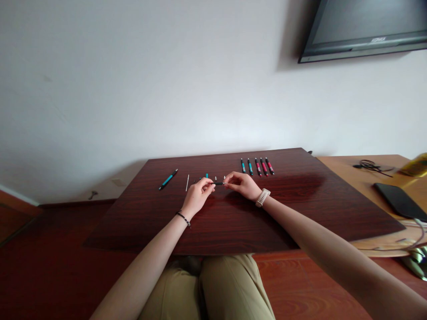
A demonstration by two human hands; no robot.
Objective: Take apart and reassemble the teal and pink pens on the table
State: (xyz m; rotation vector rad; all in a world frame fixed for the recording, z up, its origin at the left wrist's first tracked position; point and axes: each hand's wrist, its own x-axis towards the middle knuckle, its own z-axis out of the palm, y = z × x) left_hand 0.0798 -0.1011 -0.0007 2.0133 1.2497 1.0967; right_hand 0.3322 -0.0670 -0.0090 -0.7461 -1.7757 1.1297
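Note:
Above the middle of the table, my left hand (199, 193) pinches one end of a short black pen part (218, 183). At its other end, the fingertips of my right hand (243, 184) are closed on a thin, pale tip, too small to make out clearly. A white ink refill (187, 182) lies left of my left hand. Just beyond my hands are small pen pieces, among them a teal piece (207, 176) and a small white piece (215, 178). Farther left rests a whole teal and black pen (168, 179).
Several teal pens (243, 166) and pink pens (263, 166) lie in a row at the back right of the dark table (320, 209). A wooden side table (343, 169) at right holds a black phone (402, 201) and a coiled cable (372, 166). A television (367, 31) hangs above.

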